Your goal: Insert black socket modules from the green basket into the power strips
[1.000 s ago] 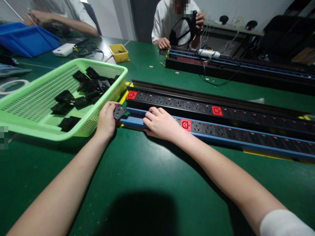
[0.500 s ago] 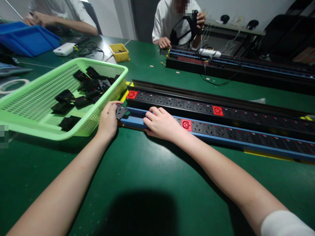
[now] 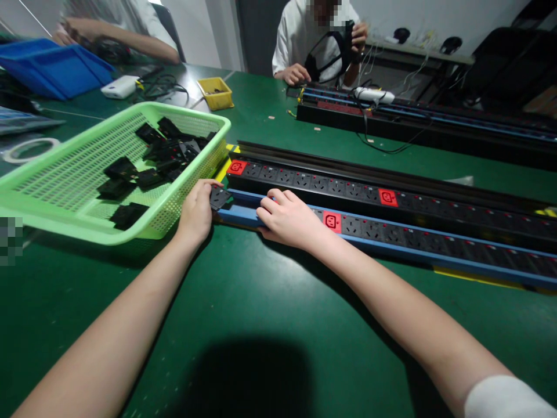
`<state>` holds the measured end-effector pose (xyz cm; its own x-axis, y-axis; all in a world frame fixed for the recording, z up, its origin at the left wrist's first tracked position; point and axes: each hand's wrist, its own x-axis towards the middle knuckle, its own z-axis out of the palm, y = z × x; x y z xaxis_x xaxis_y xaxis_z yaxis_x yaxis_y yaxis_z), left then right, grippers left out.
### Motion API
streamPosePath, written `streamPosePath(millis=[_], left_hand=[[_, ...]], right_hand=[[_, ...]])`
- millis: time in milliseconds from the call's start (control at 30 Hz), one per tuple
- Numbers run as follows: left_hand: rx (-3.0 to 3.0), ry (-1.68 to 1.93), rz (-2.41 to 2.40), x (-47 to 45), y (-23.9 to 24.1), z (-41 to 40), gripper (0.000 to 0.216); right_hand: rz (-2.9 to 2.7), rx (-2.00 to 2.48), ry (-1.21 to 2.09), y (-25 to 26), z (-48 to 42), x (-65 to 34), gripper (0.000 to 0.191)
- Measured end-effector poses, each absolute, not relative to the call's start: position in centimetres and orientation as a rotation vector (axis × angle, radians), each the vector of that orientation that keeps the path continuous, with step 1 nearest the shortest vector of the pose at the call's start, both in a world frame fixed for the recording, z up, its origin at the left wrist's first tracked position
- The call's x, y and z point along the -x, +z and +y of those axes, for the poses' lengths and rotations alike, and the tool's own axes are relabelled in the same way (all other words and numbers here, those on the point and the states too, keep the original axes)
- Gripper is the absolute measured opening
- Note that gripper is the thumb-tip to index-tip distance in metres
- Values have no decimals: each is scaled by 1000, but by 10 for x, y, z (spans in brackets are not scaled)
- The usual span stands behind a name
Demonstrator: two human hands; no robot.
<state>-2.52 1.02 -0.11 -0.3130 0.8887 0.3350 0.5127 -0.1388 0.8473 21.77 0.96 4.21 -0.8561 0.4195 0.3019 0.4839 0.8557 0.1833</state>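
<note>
My left hand (image 3: 196, 212) is closed on a black socket module (image 3: 220, 198), tilted at the left end of a blue rail (image 3: 239, 216). Farther right, my right hand (image 3: 287, 217) lies over the same rail with its fingers bent down into it; what is under the fingertips is hidden. Black socket modules (image 3: 372, 229) and one red socket module (image 3: 332, 222) sit in a row in the rail, right of my right hand. A stretch of bare blue channel shows between my hands. Behind runs a black strip (image 3: 304, 184) with a row of black and red sockets.
A green basket (image 3: 191, 113) with several loose black modules stands at left. Beyond it are a blue bin (image 3: 56, 67), a yellow tray (image 3: 216, 94) and a roll of tape (image 3: 30, 150). Across the table, two people sit near another rail assembly (image 3: 369, 119).
The view has shifted slightly, so everything appears a little farther right. Both hands keep nearly the same places on the rail, the left still with the socket module.
</note>
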Motion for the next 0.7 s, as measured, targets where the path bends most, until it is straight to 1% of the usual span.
streamPosePath(millis=[167,300,367,533,700], left_hand=[[-1556,1430,1831,25,-1,9,35],[-1552,1422,1831,27,-2,9,45],[-1551,1437,1837,28,-2,9,46],[-1560,1446,1840,24,0,9,34],[-1573,1454,1850,22,2,8,31]], right_hand=[[-2782,688,-371,43,10,-218,23],[-2791,691,-367,42,10,-218,22],[-2790,692,-365,42,10,-218,22],[-2788,688,-373,42,10,-218,22],[-2788,689,-375,43,9,-218,22]])
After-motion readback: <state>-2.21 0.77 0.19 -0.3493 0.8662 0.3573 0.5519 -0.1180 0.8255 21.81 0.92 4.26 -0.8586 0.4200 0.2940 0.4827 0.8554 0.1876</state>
